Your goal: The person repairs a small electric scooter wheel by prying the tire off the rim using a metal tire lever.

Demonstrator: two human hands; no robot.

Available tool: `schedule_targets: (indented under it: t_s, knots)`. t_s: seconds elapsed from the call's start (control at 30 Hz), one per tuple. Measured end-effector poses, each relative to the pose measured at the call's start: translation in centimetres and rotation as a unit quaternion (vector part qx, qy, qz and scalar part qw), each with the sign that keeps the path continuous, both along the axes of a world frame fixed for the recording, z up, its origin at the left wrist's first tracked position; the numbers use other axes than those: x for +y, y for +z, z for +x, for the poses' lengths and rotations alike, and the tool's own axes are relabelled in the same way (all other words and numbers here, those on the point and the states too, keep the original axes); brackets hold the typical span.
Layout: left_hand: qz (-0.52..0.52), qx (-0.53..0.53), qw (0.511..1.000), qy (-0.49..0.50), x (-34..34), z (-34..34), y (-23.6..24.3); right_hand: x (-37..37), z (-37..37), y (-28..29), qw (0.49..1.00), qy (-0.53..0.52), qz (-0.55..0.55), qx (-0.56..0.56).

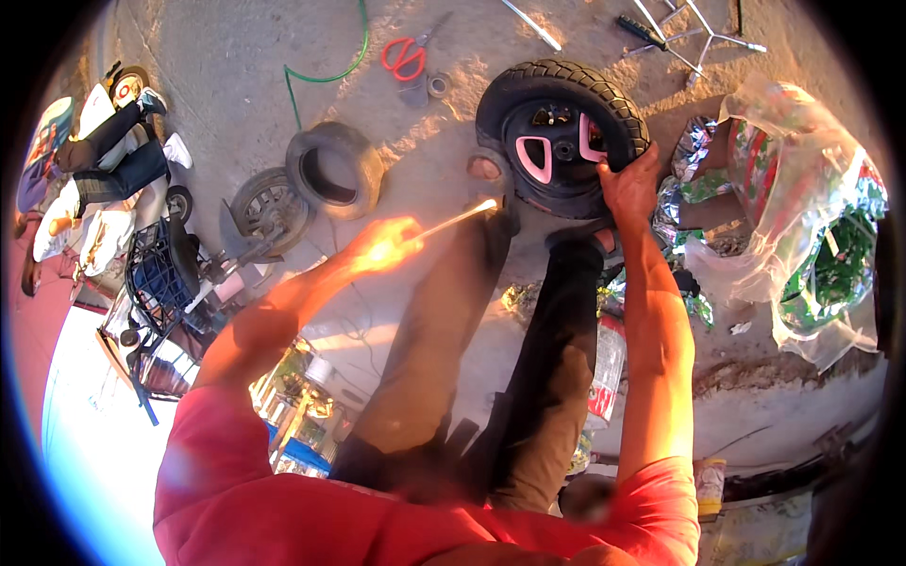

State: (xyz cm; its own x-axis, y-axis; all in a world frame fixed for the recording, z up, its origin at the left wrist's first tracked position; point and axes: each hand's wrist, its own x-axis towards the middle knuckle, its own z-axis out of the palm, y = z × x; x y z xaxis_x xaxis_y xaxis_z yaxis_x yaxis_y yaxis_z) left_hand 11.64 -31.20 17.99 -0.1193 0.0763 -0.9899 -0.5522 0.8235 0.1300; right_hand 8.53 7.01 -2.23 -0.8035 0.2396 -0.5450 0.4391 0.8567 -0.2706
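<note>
A black wheel with a tire and pink-trimmed openings (562, 141) stands by my feet. My right hand (628, 179) grips its tire at the right side. My left hand (387, 243) is closed on a thin metal rod (455, 215), which slants up-right toward the wheel's lower left, its tip near my sandalled foot (486, 168).
Behind are a loose tire (332, 170), a hubbed wheel (271, 209), red scissors (404, 58), a green hose (326, 78) and a metal cross wrench (703, 38). Plastic bags (774, 217) lie right. A motorbike (170, 283) and another person's legs (118, 179) are left.
</note>
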Motion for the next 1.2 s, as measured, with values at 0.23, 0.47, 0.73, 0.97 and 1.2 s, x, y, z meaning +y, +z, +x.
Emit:
schedule_targets:
  t_s: [0.23,0.47,0.73,0.97,1.2]
  knots:
    - [0.109,0.202,0.968,-0.102,1.5,2.1,-5.0,-0.4,-0.3,-0.8,0.999,0.010,-0.042,0.027]
    - [0.088,0.189,0.956,-0.205,6.7,-2.2,-14.2,-0.4,-0.7,-0.5,0.998,-0.024,-0.053,-0.023]
    - [0.156,0.144,0.938,-0.274,9.8,-5.8,-16.8,-0.4,-0.8,-0.7,0.998,-0.026,-0.042,-0.040]
    - [0.194,0.147,0.903,-0.354,12.1,-10.5,-17.3,-0.2,-1.0,-0.7,0.997,-0.035,-0.063,-0.038]
    - [0.222,0.025,0.907,-0.356,14.4,-8.9,-16.2,0.8,0.1,-2.4,0.997,-0.023,-0.051,-0.050]
